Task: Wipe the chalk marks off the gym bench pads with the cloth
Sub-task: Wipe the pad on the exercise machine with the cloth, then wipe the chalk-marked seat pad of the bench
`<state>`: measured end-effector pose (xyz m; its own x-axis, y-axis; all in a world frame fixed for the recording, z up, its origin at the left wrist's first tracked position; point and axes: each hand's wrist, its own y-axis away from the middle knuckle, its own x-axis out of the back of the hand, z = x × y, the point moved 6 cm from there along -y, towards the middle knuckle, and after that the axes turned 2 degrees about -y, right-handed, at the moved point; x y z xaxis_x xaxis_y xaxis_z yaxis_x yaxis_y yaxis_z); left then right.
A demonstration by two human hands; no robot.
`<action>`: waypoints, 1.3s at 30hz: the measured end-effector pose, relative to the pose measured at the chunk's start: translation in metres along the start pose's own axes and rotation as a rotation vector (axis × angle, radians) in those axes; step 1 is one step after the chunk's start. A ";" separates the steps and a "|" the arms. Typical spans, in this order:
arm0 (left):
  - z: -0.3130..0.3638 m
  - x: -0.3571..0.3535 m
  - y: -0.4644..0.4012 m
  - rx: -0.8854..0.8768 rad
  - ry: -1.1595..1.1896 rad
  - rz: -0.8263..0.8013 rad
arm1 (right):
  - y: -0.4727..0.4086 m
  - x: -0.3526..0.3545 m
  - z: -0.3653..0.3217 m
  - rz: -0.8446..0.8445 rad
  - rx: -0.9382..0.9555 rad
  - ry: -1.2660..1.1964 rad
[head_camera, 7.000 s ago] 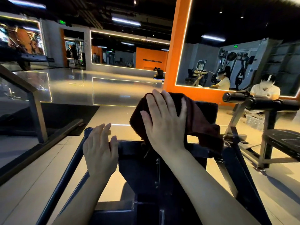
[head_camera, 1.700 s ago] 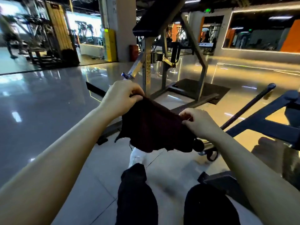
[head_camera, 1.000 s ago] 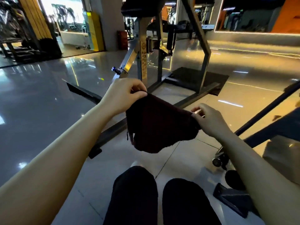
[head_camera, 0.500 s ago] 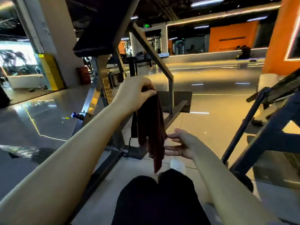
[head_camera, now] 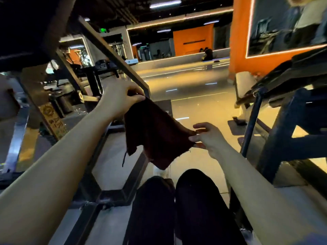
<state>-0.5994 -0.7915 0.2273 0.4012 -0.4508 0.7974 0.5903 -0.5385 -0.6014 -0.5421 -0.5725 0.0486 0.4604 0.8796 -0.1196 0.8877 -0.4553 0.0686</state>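
Observation:
A dark maroon cloth [head_camera: 155,129] hangs spread in the air above my knees. My left hand [head_camera: 120,98] grips its upper left corner with curled fingers. My right hand [head_camera: 207,137] pinches its right edge between thumb and fingertips, pulling it taut. A black bench pad [head_camera: 26,30] on a steel frame looms overhead at the upper left. Another dark pad [head_camera: 290,71] sits on a blue frame at the right. No chalk marks show in this view.
A steel frame [head_camera: 113,52] with a slanted bar and floor rails [head_camera: 99,197] stands close on my left. The blue frame legs [head_camera: 276,138] rise at my right. My legs in black trousers [head_camera: 177,209] fill the bottom. Glossy floor [head_camera: 194,96] stretches ahead to an orange pillar [head_camera: 238,38].
The cloth hung limp from my left hand half a second ago; my right hand has taken hold of its right edge and spread it out. The view has swung toward the right.

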 end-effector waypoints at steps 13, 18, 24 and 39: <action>-0.066 -0.178 -0.160 -0.104 0.452 -0.138 | -0.146 0.078 -0.089 0.378 0.289 0.463; -0.059 -0.249 -0.235 -0.189 0.527 -0.169 | -0.195 0.111 -0.106 0.438 0.268 0.391; -0.032 -0.302 -0.336 -0.293 0.607 -0.093 | -0.247 0.137 -0.132 0.455 0.244 0.592; 0.098 -0.461 -0.515 -0.618 0.809 -0.126 | -0.338 0.246 -0.170 1.103 0.108 1.297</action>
<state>-1.0201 -0.2365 0.1741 -0.3665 -0.5873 0.7217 0.0396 -0.7848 -0.6185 -0.7303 -0.1788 0.1646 0.5531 -0.3339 0.7633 0.1959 -0.8384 -0.5087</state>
